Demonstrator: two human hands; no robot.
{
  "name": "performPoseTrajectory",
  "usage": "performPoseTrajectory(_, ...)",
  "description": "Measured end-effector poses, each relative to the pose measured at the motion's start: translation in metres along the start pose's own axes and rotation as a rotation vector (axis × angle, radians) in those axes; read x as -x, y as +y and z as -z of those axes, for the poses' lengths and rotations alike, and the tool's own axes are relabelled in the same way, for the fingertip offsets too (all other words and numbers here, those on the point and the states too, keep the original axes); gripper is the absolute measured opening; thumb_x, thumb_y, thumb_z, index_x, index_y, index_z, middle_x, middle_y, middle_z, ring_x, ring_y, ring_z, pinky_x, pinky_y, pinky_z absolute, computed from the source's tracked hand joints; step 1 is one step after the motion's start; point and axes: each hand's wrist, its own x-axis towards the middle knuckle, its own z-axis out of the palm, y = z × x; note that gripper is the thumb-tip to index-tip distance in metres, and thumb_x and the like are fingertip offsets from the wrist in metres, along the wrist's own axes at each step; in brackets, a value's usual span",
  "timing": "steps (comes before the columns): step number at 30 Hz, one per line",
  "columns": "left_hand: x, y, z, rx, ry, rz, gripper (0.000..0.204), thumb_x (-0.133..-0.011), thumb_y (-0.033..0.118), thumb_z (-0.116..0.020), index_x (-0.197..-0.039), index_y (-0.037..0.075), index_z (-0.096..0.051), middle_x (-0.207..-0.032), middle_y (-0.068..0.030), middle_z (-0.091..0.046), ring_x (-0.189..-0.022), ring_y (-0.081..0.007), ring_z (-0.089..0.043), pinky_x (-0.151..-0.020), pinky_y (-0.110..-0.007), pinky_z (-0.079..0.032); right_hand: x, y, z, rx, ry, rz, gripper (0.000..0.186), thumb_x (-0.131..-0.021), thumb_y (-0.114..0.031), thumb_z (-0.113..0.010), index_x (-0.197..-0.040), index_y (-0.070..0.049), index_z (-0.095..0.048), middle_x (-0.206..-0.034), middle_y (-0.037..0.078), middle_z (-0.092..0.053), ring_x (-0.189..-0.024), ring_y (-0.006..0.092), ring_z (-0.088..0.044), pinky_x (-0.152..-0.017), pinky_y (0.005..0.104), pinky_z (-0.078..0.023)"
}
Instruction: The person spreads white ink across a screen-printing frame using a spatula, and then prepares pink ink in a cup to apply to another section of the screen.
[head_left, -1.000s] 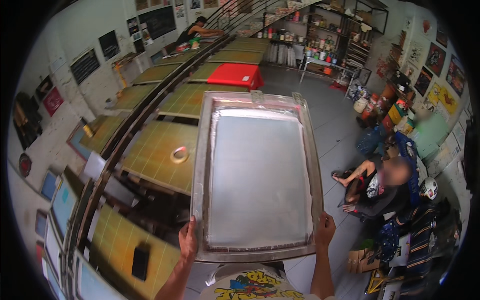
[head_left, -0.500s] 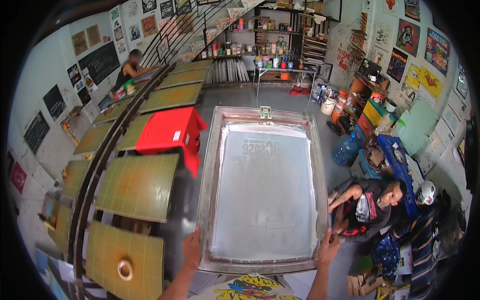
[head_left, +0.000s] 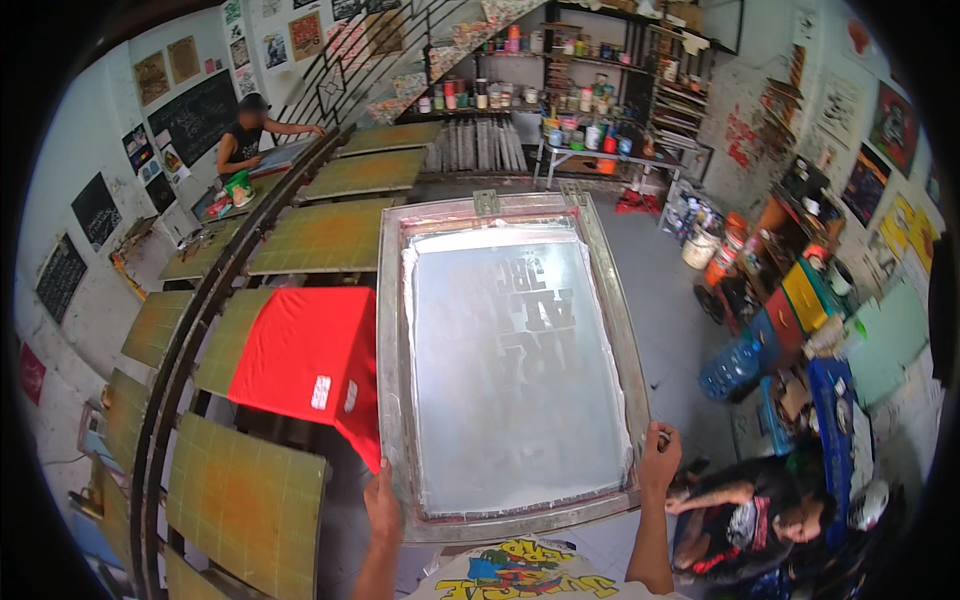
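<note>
A large silkscreen [head_left: 515, 365] in a metal frame, with a taped border and faint dark lettering on its pale mesh, is held out in front of my body, tilted slightly. My left hand [head_left: 383, 500] is closed on the frame's left edge near the bottom corner. On the right edge, slightly higher, my right hand [head_left: 660, 450] grips the same frame. Just left of the screen a red T-shirt [head_left: 295, 345] with small white labels lies over a printing platen, its loose part hanging down beside my left hand.
Rows of green platens [head_left: 240, 500] on rails run along the left, where a co-worker [head_left: 240, 145] works. A seated person [head_left: 760, 515] is close at lower right, beside water jugs [head_left: 730, 365] and drawers. Paint shelves and a metal table [head_left: 600, 150] stand at the back.
I have moved forward with the screen and my view has shifted. The red shirt has come from further ahead to beside the screen. The seated person now appears lower in the picture.
</note>
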Motion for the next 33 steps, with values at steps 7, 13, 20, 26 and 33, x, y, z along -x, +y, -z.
performPoseTrajectory(7,-0.142,0.067,-0.074,-0.075,0.222,-0.019,0.057,-0.105,0.046,-0.058,-0.071,0.003,-0.045,-0.073,0.0022,-0.043,-0.071,-0.0126,-0.036,-0.062,-0.034,-0.031,-0.138,-0.04,-0.196,-0.021,-0.162,0.082,0.035,-0.104,-0.031,-0.063,-0.107,0.004,-0.065,-0.079,0.003,-0.061,-0.07,0.0093,-0.052,-0.064,0.0283,-0.042)
performPoseTrajectory(13,-0.228,0.048,-0.11,-0.073,0.454,-0.089,0.059,-0.104,0.05,-0.058,-0.072,0.001,-0.046,-0.072,0.0008,-0.039,-0.071,-0.0126,-0.035,-0.062,-0.034,-0.032,-0.24,-0.035,-0.37,-0.028,-0.369,0.219,0.037,-0.106,-0.031,-0.06,-0.105,0.005,-0.067,-0.085,0.007,-0.066,-0.078,0.0142,-0.057,-0.072,0.0302,-0.047)
performPoseTrajectory(20,-0.146,0.021,-0.112,0.139,0.982,0.195,0.056,-0.104,0.05,-0.056,-0.091,-0.003,-0.067,-0.077,0.0032,-0.053,-0.074,-0.0092,-0.042,-0.065,-0.03,-0.037,-0.225,-0.124,-0.506,-0.071,-0.951,0.45,0.033,-0.106,-0.025,-0.057,-0.112,0.005,-0.069,-0.098,0.01,-0.071,-0.09,0.0165,-0.064,-0.085,0.0314,-0.05)
performPoseTrajectory(26,-0.064,0.045,-0.065,0.283,1.321,0.415,0.066,-0.1,0.06,-0.057,-0.101,-0.005,-0.07,-0.079,-0.0016,-0.059,-0.069,-0.0121,-0.052,-0.065,-0.033,-0.047,-0.103,-0.204,-0.541,-0.218,-1.482,0.246,0.041,-0.097,-0.032,-0.072,-0.119,0.002,-0.07,-0.106,0.013,-0.076,-0.095,0.0189,-0.07,-0.088,0.0328,-0.053)
performPoseTrajectory(33,0.052,-0.027,0.09,0.059,1.588,0.401,0.076,-0.097,0.065,-0.057,-0.116,-0.007,-0.069,-0.095,-0.0104,-0.065,-0.085,-0.0212,-0.061,-0.08,-0.038,-0.052,0.111,-0.236,-0.528,-0.22,-1.803,0.302,0.07,-0.093,-0.051,-0.073,-0.13,0.008,-0.063,-0.121,0.024,-0.071,-0.116,0.0287,-0.069,-0.1,0.0371,-0.051)
